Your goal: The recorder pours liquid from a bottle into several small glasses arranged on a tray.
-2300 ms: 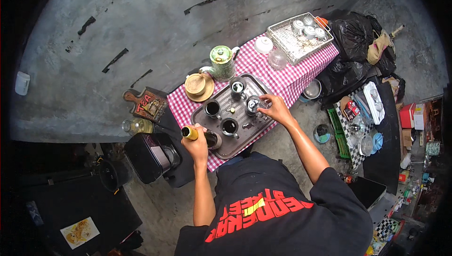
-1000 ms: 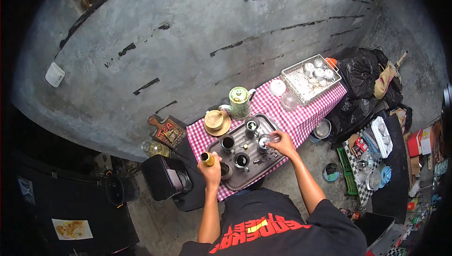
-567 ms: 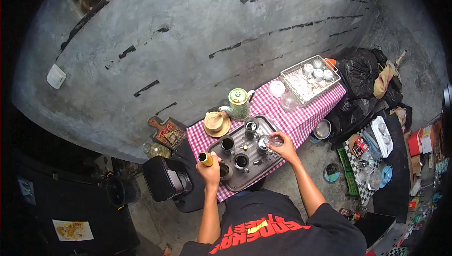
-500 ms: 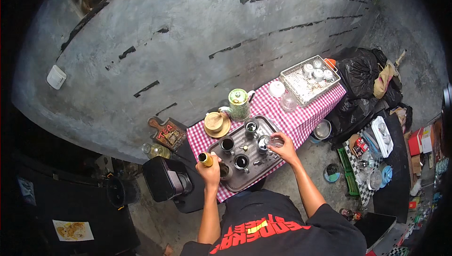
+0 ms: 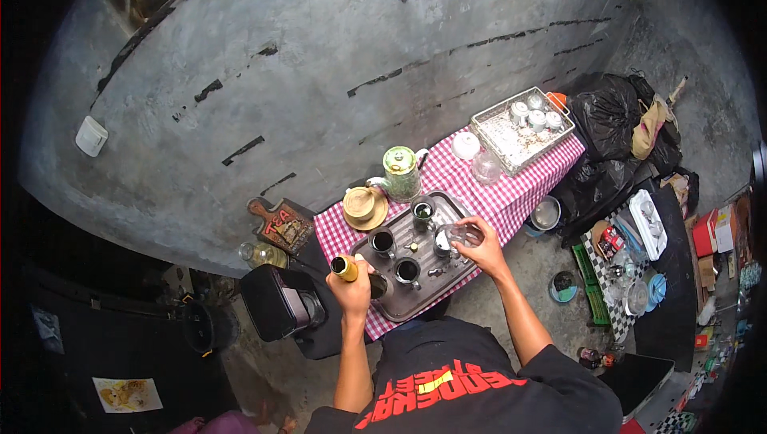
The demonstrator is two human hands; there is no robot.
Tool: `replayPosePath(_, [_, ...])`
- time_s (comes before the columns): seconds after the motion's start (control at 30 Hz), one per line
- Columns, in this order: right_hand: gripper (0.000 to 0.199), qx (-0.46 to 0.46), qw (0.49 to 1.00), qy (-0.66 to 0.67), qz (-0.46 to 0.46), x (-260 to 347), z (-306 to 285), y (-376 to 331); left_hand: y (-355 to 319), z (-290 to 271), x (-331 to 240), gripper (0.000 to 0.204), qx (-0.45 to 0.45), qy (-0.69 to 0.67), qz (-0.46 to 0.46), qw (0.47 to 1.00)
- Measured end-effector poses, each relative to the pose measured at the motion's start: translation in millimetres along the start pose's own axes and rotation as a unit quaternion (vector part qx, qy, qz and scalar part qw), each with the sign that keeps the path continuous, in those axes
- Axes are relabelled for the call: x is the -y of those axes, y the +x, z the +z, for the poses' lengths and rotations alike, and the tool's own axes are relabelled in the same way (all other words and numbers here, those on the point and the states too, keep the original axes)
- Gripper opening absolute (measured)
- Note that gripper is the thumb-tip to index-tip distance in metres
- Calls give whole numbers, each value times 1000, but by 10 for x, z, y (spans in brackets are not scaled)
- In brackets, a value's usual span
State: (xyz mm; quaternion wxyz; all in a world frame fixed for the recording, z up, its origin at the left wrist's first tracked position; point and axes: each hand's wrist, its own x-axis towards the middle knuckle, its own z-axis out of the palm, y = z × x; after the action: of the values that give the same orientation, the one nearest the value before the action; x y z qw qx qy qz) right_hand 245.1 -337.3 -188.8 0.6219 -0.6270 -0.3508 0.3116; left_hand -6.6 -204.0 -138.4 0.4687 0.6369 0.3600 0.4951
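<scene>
My left hand (image 5: 351,289) is closed around a bottle with a gold neck (image 5: 343,266), at the left end of a grey tray (image 5: 415,303). The bottle's lower part is mostly hidden by the hand. My right hand (image 5: 482,249) grips a small clear glass (image 5: 466,234), tipped on its side beside a glass mug (image 5: 442,241) with something whitish in it. Also on the tray stand a dark-filled mug (image 5: 383,241), another dark-filled mug (image 5: 407,271) and a mug (image 5: 423,211) near the far edge. A small pale knob-like piece (image 5: 412,248) lies between them.
A green patterned pot (image 5: 402,172) and a yellow cup on a saucer (image 5: 361,207) stand behind the tray on the checked cloth (image 5: 511,210). Farther right are a glass jar (image 5: 486,169) and a wire basket (image 5: 523,134) with cups. Another person's purple clothing (image 5: 228,424) shows at lower left.
The whole view has shifted slightly. My right hand has the small glass a little farther right from the mug's mouth. Another person's clothing has appeared at the lower left edge.
</scene>
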Motion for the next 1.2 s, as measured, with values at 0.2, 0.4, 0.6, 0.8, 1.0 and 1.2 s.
replayPosePath(0.2, [46, -3, 999, 29, -33, 460, 25, -4, 49, 31, -317, 19, 30, -5, -18, 999])
replayPosePath(0.4, [44, 9, 992, 86, -91, 873, 9, -23, 132, 86, -730, 17, 103, 22, -13, 994])
replayPosePath(0.6, [44, 1, 986, 110, -125, 1137, 5, -91, 178, 188, -996, 20, 163, 77, 4, 984])
replayPosePath(0.8, [47, -10, 982, 101, -159, 1307, -35, -180, 196, 346, -1204, 12, 200, 99, -54, 973])
replayPosePath(1.0, [46, -33, 979, 92, -178, 1389, -46, -259, 179, 516, -1287, 10, 293, 124, -74, 945])
replayPosePath(1.2, [47, -29, 973, 84, -211, 1422, 33, -291, 149, 634, -1325, 10, 331, 120, -96, 931])
